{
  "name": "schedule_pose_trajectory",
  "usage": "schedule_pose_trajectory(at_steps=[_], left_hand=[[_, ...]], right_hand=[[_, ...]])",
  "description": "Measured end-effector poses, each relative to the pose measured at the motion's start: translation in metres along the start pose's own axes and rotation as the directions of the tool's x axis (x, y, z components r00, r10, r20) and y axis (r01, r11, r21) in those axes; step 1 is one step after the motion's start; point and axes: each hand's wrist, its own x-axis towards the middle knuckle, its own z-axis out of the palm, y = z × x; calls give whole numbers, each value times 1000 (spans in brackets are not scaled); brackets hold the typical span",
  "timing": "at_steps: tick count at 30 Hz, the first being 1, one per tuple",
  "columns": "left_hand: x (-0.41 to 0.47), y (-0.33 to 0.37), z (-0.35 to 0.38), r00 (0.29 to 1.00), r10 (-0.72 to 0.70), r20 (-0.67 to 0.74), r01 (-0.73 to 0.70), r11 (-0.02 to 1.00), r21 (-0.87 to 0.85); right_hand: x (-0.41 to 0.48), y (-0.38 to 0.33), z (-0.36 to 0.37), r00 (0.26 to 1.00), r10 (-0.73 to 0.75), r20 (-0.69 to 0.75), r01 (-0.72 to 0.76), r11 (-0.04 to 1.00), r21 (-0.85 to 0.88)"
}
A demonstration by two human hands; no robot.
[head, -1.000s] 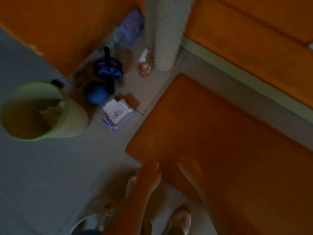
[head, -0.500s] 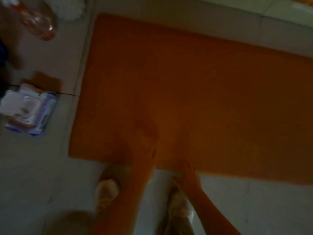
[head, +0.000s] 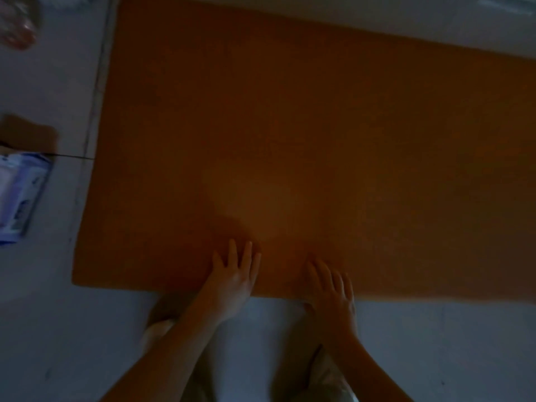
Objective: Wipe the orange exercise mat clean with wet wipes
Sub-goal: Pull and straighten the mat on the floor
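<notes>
grey floor (head: 435,343); orange mat (head: 290,126) flat; left hand (head: 232,282), right hand (head: 333,297) spread flat on near edge

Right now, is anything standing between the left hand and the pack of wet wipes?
Nothing visible does. The left hand rests flat on the orange mat; the wipes pack lies on the floor past the mat's left end, only mat and floor between.
</notes>
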Motion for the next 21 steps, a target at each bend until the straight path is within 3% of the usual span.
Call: schedule_pose_trajectory(at_steps=[6, 9, 12, 15, 17, 21], left_hand=[[-36, -22, -63, 985, 64, -163, -61, 998, 21], [-57, -26, -111, 949, 95, -300, -95, 995, 15], [-76, -30, -173, 886, 106, -452, -127, 992, -17], [-97, -38, -243, 850, 122, -512, -170, 984, -47], [-109, -42, -282, 845, 152, -512, -198, 980, -36], [-137, -47, -335, 829, 195, -524, -221, 975, 14]], right_hand=[[-23, 31, -65, 968, 252, -1, -252, 968, -1], [-35, 48, -121, 924, 375, -72, -374, 927, 29], [-41, 59, -177, 872, 488, -24, -486, 872, 57], [-45, 72, -233, 871, 491, -31, -483, 866, 130], [-49, 82, -277, 909, 414, -51, -405, 905, 126], [-54, 87, -367, 947, 309, 88, -302, 949, -87]])
